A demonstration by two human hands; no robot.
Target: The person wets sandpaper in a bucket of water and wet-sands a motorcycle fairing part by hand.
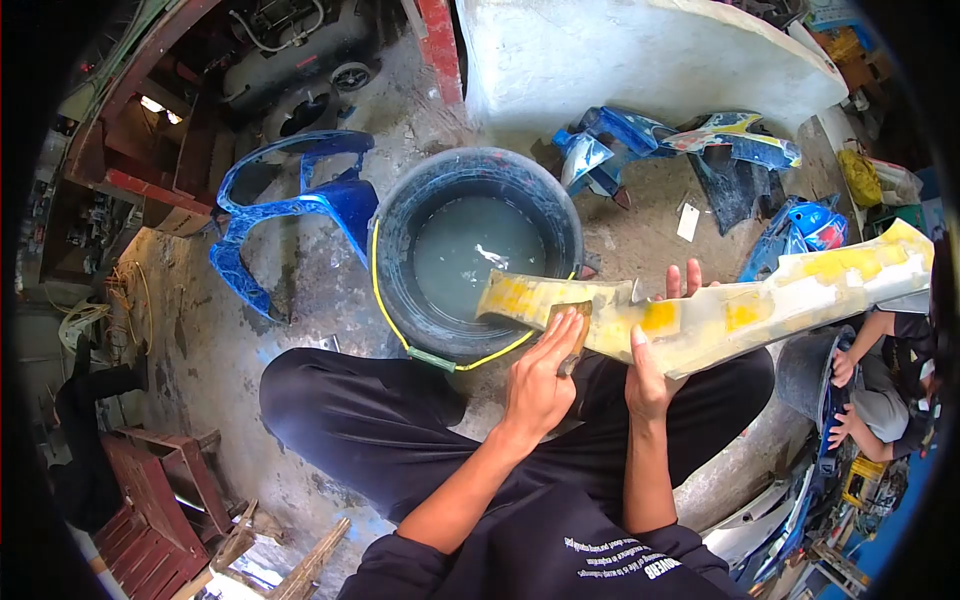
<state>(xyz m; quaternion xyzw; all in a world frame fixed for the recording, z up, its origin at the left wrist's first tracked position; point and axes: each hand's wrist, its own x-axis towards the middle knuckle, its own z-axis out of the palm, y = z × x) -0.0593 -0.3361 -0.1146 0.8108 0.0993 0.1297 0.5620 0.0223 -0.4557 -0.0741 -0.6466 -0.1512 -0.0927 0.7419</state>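
A long motorcycle fairing panel [700,325], cream with yellow patches, stretches from the bucket's rim to the far right. My left hand [545,375] presses a brown piece, which looks like folded sandpaper [575,335], against the panel's face near its narrow left end. With my right hand [650,375] I grip the panel's middle: the thumb lies on the front and fingertips show above the top edge. Below the panel's left end stands a black bucket [395,215] holding cloudy water [470,245], with a yellow handle.
A blue plastic frame [345,205] lies left of the bucket. Several blue fairing pieces [640,135] lie by the white wall [640,60]. At right another person's hands [845,370] hold a dark tub [805,370]. A red wooden stool [150,500] is at lower left.
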